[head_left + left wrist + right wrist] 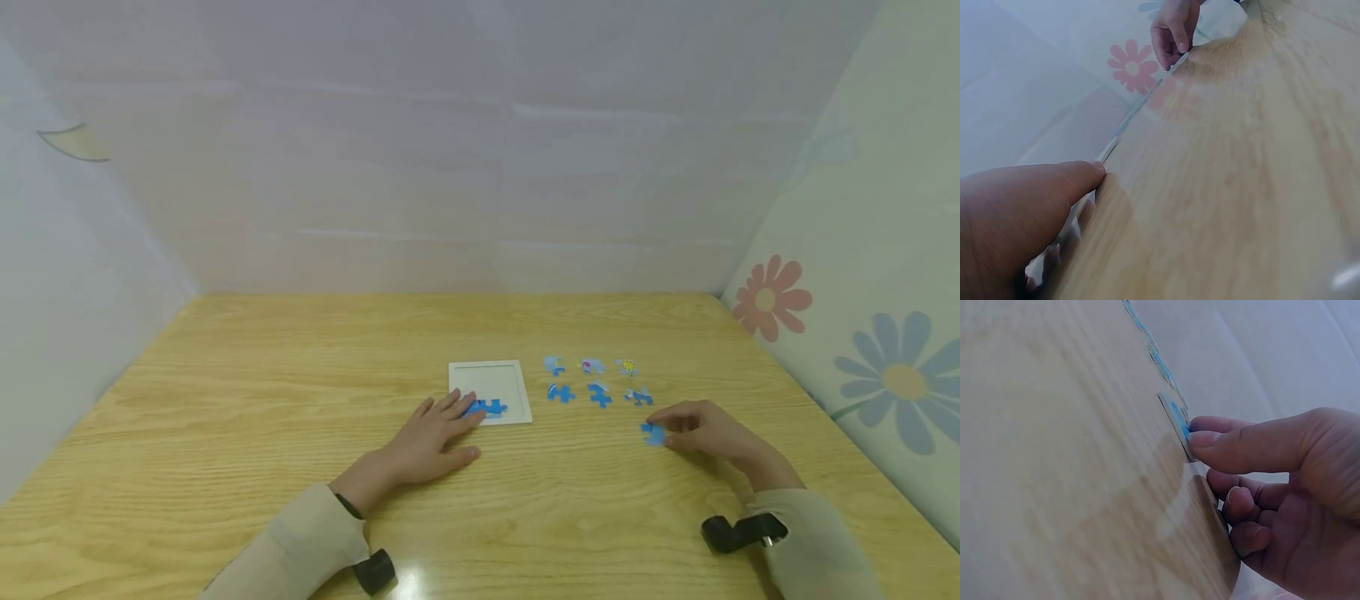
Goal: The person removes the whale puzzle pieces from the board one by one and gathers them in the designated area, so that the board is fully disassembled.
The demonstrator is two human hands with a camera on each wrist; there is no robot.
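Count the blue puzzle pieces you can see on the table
8. Six loose pieces sit in two rows of three right of the white tray. One lies in the tray by the left hand. One is pinched by the right hand. Hands may hide others.

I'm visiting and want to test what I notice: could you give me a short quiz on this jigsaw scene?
1. True or false: the right hand pinches a blue piece.
2. How many loose pieces lie in the two rows right of the tray? A) three B) six C) nine
3. Fill in: the left hand lies flat, its fingertips at the ___ piece in the tray.

Key: 1 true; 2 B; 3 blue.
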